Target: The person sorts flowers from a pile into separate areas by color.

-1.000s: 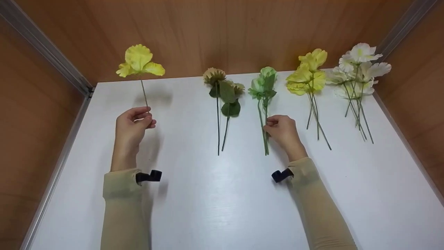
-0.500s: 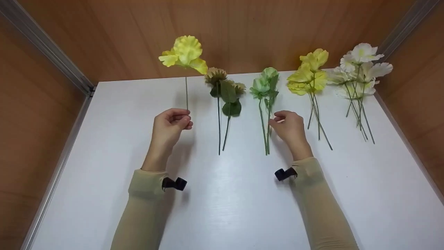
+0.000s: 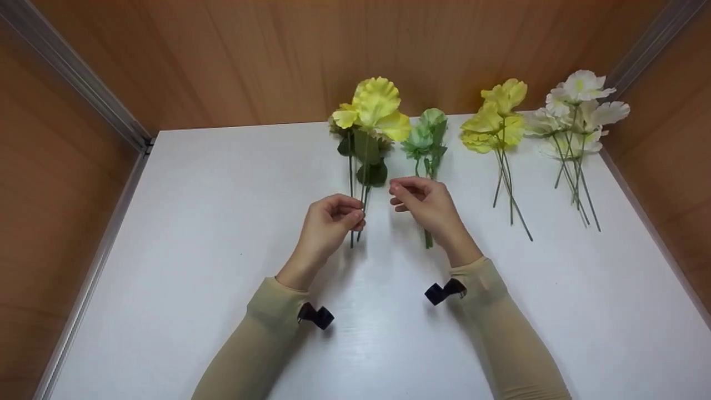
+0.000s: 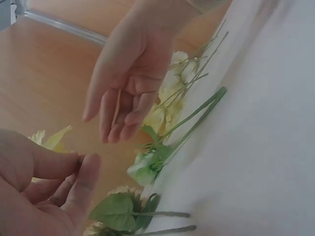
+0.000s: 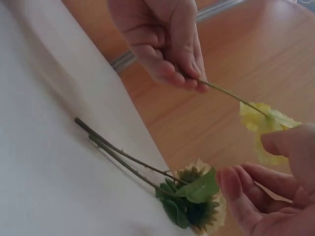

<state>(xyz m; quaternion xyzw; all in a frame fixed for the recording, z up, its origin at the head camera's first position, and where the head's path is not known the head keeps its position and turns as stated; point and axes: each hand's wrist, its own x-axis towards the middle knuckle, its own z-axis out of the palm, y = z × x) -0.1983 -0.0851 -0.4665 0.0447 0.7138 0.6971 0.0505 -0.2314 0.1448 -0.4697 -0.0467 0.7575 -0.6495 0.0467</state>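
My left hand [image 3: 332,225] pinches the thin stem of a yellow artificial flower [image 3: 377,104] between thumb and fingers, above the table. In the head view its bloom overlaps two beige flowers with dark green leaves [image 3: 373,173] that lie behind it. My right hand [image 3: 433,210] hovers just to the right, fingers loosely bent and apart from the stem. In the right wrist view, the gap between its thumb and fingertips holds nothing, with the yellow bloom [image 5: 256,118] close by. Light green flowers [image 3: 422,136] lie under and beyond the right hand, which partly hides their stems.
Farther right on the white table [image 3: 222,222] lie several yellow flowers [image 3: 494,119] with crossed stems. White flowers [image 3: 580,111] rest near the right back corner. Wood-grain panels [image 3: 250,61] stand around the back and sides.
The left hand has carried the yellow flower rightward from the left side to over the beige flowers. The right hand has let go of the green stems and moved left.
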